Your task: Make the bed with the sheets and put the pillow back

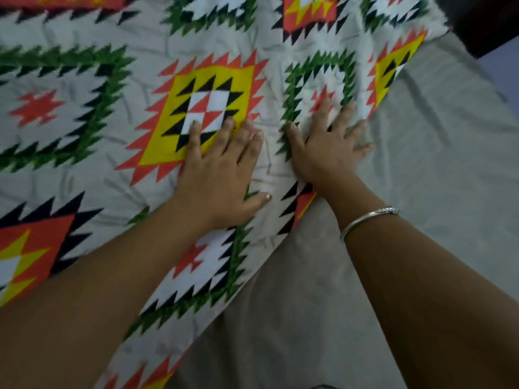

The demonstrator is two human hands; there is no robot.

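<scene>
A patterned sheet (118, 169) with orange, yellow, green and black geometric squares on white covers the left and upper part of the head view. Its edge runs diagonally from the upper right to the bottom middle. Beneath it lies a plain grey under-sheet (421, 169) on the bed. My left hand (222, 175) presses flat on the patterned sheet, fingers spread over a yellow square. My right hand (328, 147) lies flat beside it, fingers spread near the sheet's edge, with a silver bangle on its wrist. No pillow is in view.
A dark strip (483, 21) lies beyond the bed's top right corner, with a pale bluish patch (502, 71) below it. The patterned sheet shows many small creases around both hands.
</scene>
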